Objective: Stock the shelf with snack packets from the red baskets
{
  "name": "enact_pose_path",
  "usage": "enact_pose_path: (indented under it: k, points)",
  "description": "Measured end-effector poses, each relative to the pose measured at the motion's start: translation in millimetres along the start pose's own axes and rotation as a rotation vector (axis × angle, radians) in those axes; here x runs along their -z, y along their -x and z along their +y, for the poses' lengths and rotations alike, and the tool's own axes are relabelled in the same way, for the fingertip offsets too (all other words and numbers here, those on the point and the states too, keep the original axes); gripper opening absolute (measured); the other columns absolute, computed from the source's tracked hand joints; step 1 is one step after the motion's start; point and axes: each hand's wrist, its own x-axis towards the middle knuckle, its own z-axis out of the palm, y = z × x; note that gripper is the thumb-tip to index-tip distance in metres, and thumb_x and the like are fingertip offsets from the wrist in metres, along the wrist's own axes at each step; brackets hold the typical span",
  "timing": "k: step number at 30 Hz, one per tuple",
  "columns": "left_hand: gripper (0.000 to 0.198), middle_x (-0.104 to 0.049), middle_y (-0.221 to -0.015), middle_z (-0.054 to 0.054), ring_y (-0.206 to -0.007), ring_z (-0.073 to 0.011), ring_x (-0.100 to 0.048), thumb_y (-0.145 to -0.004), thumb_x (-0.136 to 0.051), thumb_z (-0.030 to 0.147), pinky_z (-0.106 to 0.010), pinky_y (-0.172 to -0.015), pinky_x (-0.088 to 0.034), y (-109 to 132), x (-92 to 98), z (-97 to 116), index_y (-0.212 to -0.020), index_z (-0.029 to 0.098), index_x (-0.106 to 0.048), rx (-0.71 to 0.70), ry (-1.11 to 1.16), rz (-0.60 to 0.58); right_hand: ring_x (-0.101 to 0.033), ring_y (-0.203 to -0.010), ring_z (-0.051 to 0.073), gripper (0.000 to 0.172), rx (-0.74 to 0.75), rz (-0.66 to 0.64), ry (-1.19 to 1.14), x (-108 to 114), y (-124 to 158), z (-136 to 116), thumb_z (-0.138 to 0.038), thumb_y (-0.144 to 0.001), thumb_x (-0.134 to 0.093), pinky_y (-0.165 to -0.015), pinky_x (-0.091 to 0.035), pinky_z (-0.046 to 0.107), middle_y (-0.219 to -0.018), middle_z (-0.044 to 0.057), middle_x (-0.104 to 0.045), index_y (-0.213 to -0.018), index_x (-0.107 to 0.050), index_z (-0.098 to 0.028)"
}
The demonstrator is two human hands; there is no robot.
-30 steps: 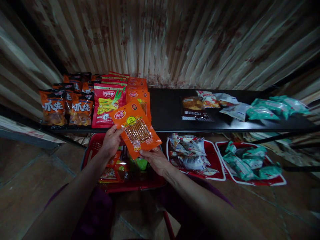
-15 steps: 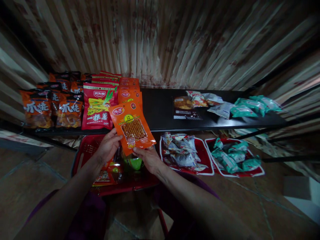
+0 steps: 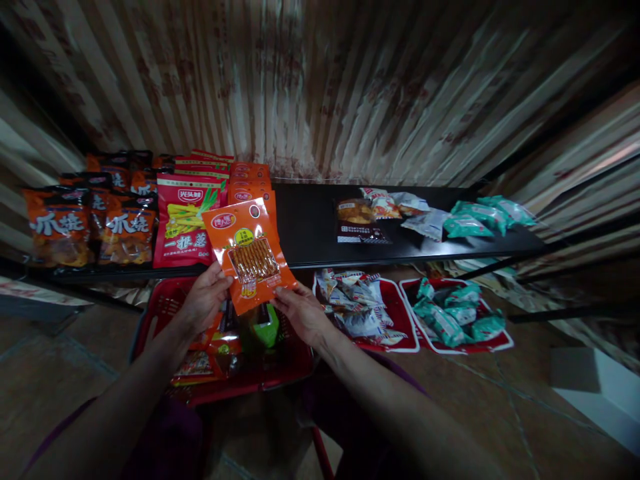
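Both my hands hold up one orange snack packet (image 3: 247, 253) with a clear window showing thin brown sticks. My left hand (image 3: 203, 300) pinches its lower left edge and my right hand (image 3: 300, 312) pinches its lower right corner. The packet hangs just in front of the black shelf (image 3: 310, 227), over a red basket (image 3: 165, 307) on the floor that holds more packets and something green. A row of the same orange packets (image 3: 250, 183) stands on the shelf right behind it.
On the shelf's left stand dark orange packets (image 3: 60, 223) and red packets (image 3: 185, 217); to the right lie a brown packet (image 3: 357, 220), white wrappers and teal packets (image 3: 480, 217). Two red trays (image 3: 407, 333) on the floor hold white and teal packets. A corrugated wall rises behind.
The packet has turned more upright in my hands and shifted slightly left and up in the picture. The view has swung to the right, so the shelf goods sit further left.
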Motion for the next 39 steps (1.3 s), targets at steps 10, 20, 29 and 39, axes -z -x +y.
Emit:
enact_pose_path:
  k: [10,20,29,39]
  points:
    - [0.054,-0.071,-0.101,-0.007,-0.085,-0.0193,-0.067,-0.067,-0.070,0.016,-0.030,-0.079,-0.052,-2.7,6.0,-3.5,-0.120,0.020,-0.057,-0.004,-0.033,-0.046,-0.063,-0.066,0.010,0.034,-0.012,0.008,0.041,11.2,-5.1,-0.5,-0.025,-0.047,-0.086,-0.067,-0.050,0.025,-0.074,-0.002,-0.071,-0.077,-0.071,-0.019]
    - [0.043,-0.072,-0.097,-0.008,-0.098,-0.0287,-0.065,-0.071,-0.061,0.031,-0.042,-0.085,-0.051,-2.9,6.6,23.3,-0.111,0.016,-0.063,-0.002,0.081,0.036,-0.059,-0.056,0.009,0.026,-0.042,-0.053,0.116,13.8,1.9,-2.0,-0.024,-0.048,-0.085,-0.056,-0.047,0.022,-0.067,0.000,-0.070,-0.070,-0.072,-0.017]
    - [0.032,-0.074,-0.088,-0.009,-0.082,-0.0260,-0.069,-0.058,-0.074,0.023,-0.033,-0.072,-0.054,-6.2,44.7,52.5,-0.089,0.014,-0.072,0.070,-0.043,0.055,-0.055,-0.054,0.009,0.017,-0.060,-0.094,0.342,31.0,0.5,-6.3,-0.024,-0.053,-0.077,-0.052,-0.041,0.021,-0.063,-0.001,-0.068,-0.068,-0.073,-0.017]
    - [0.014,-0.073,-0.069,-0.006,-0.055,-0.0175,-0.065,-0.067,-0.075,0.029,-0.026,-0.053,-0.050,-5.4,40.6,45.7,-0.075,0.018,-0.071,0.140,-0.296,-0.019,-0.051,-0.050,0.009,0.010,-0.115,-0.288,0.503,40.1,6.1,-5.9,-0.025,-0.060,-0.074,-0.052,-0.038,0.023,-0.059,-0.001,-0.067,-0.068,-0.074,-0.018]
